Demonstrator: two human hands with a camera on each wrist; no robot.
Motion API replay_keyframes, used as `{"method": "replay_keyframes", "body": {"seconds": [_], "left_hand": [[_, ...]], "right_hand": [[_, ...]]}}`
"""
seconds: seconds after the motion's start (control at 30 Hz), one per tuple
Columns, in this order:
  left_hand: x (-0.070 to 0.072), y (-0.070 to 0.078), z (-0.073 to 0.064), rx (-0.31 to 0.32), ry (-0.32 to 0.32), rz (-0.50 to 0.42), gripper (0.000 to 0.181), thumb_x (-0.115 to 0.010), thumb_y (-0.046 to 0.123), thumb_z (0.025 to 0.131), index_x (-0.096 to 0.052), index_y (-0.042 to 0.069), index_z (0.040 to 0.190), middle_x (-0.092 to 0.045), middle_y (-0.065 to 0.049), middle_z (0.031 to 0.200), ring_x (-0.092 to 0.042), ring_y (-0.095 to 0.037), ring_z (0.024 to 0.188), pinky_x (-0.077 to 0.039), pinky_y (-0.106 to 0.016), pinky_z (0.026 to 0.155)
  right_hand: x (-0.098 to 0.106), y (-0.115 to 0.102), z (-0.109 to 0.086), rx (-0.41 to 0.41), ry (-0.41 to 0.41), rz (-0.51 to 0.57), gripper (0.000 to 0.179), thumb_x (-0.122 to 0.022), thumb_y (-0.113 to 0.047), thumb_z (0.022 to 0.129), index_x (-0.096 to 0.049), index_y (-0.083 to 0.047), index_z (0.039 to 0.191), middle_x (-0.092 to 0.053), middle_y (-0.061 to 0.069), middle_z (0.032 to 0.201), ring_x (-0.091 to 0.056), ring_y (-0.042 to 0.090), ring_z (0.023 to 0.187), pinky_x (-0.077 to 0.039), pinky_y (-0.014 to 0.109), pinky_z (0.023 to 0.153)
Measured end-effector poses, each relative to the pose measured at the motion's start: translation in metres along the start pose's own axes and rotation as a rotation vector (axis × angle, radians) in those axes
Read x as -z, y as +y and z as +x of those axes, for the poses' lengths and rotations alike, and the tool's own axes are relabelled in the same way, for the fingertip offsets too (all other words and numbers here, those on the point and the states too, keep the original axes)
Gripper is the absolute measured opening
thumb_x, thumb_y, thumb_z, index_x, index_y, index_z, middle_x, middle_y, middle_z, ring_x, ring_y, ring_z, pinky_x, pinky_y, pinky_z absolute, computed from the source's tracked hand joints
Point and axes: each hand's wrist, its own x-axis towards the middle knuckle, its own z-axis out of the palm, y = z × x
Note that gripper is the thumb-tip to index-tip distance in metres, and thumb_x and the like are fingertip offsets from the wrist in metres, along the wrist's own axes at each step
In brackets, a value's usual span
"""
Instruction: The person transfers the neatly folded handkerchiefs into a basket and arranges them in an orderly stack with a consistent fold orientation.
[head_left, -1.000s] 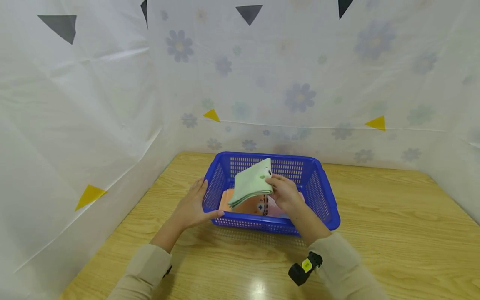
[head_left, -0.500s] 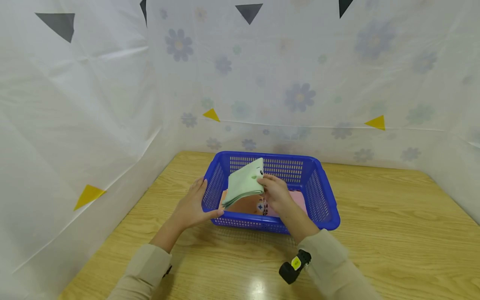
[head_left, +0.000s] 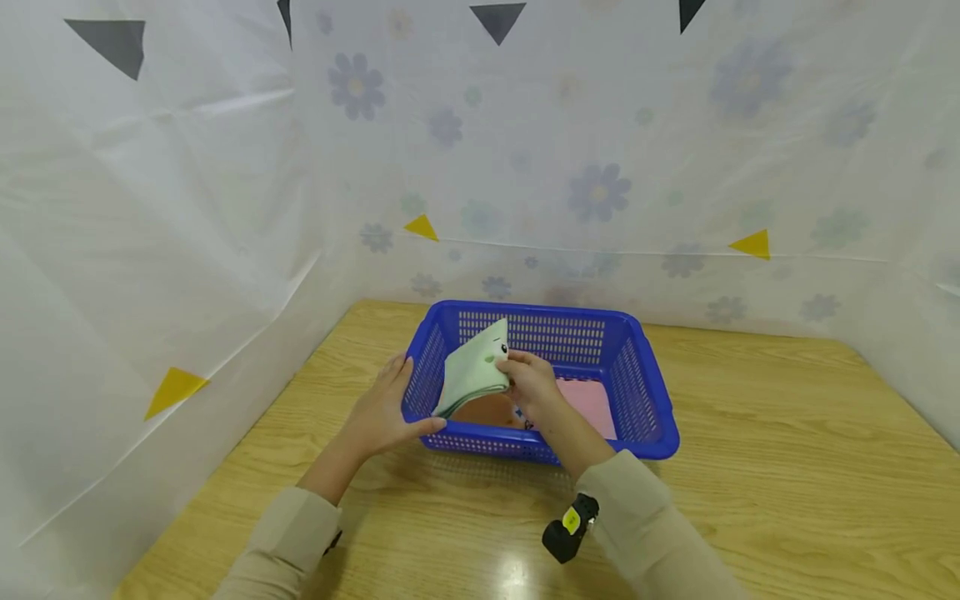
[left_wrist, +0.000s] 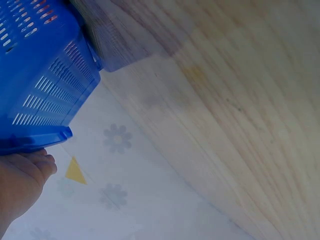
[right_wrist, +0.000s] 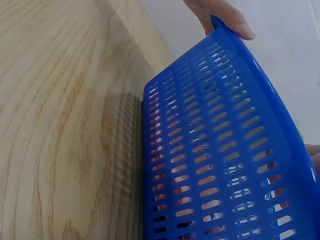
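Observation:
A folded light green towel (head_left: 474,368) with a small printed face is tilted over the left part of a blue plastic basket (head_left: 637,383). My right hand (head_left: 534,385) pinches the towel at its right edge, thumb on the printed side. Below it inside the basket lie an orange folded cloth (head_left: 491,411), partly covered by the towel, and a pink folded cloth (head_left: 588,402) to the right. My left hand (head_left: 381,417) holds the basket's front left corner, its thumb over the front rim and the fingers along the left side.
The basket stands on a wood-grain table (head_left: 780,433). White sheeting (head_left: 600,125) with flowers and triangles closes off the back and left side. A black wrist camera (head_left: 564,533) hangs by the right sleeve, in front of the basket.
My right hand has moved left with the green towel, bringing it to the basket's left side. More of the pink cloth shows now. The left hand stays at the corner.

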Motion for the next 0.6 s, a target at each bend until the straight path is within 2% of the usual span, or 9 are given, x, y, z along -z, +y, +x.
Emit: {"method": "replay_keyframes", "body": {"seconds": [0.13,0.3,0.4,0.5,0.6], "left_hand": [[0.0004,0.001,-0.0003,0.004,0.005,0.001,0.109,-0.061,0.065,0.073,-0.017,-0.002,0.147,-0.013,-0.018,0.155,-0.013,-0.035,0.143,-0.028,-0.059,0.107],[0.0014,0.0023,-0.0008,0.009,0.001,-0.003,0.108,-0.062,0.064,0.073,-0.017,-0.002,0.147,-0.013,-0.019,0.155,-0.013,-0.036,0.143,-0.028,-0.06,0.107],[0.0016,0.0024,-0.0011,0.007,0.0,-0.001,0.108,-0.062,0.062,0.074,-0.018,-0.003,0.146,-0.014,-0.019,0.155,-0.013,-0.036,0.143,-0.028,-0.059,0.108],[0.0013,0.0019,-0.0013,0.005,0.001,0.003,0.107,-0.062,0.062,0.074,-0.018,-0.003,0.146,-0.013,-0.019,0.155,-0.013,-0.036,0.143,-0.027,-0.058,0.108],[0.0007,0.0009,-0.0012,0.005,0.004,0.004,0.107,-0.062,0.063,0.074,-0.017,-0.003,0.146,-0.013,-0.019,0.155,-0.013,-0.036,0.143,-0.027,-0.058,0.109]], "right_hand": [[-0.0042,0.0041,0.001,-0.012,-0.004,-0.021,0.038,-0.048,0.002,0.092,-0.046,0.008,0.129,-0.05,0.025,0.129,-0.058,0.015,0.086,-0.049,0.015,0.062],[-0.0059,0.0051,0.001,-0.023,-0.026,-0.071,0.037,-0.047,0.003,0.092,-0.046,0.009,0.129,-0.051,0.027,0.128,-0.059,0.015,0.085,-0.049,0.016,0.063],[-0.0067,0.0055,0.0004,-0.032,-0.046,-0.104,0.038,-0.045,0.005,0.092,-0.044,0.011,0.13,-0.05,0.028,0.129,-0.06,0.02,0.091,-0.05,0.017,0.066],[-0.0069,0.006,-0.0001,-0.042,-0.055,-0.123,0.039,-0.043,0.007,0.092,-0.042,0.013,0.131,-0.048,0.029,0.13,-0.058,0.03,0.106,-0.052,0.026,0.081],[-0.0046,0.006,-0.0001,-0.05,-0.047,-0.173,0.04,-0.042,0.007,0.092,-0.04,0.014,0.131,-0.047,0.03,0.13,-0.051,0.038,0.118,-0.048,0.038,0.096]]}}
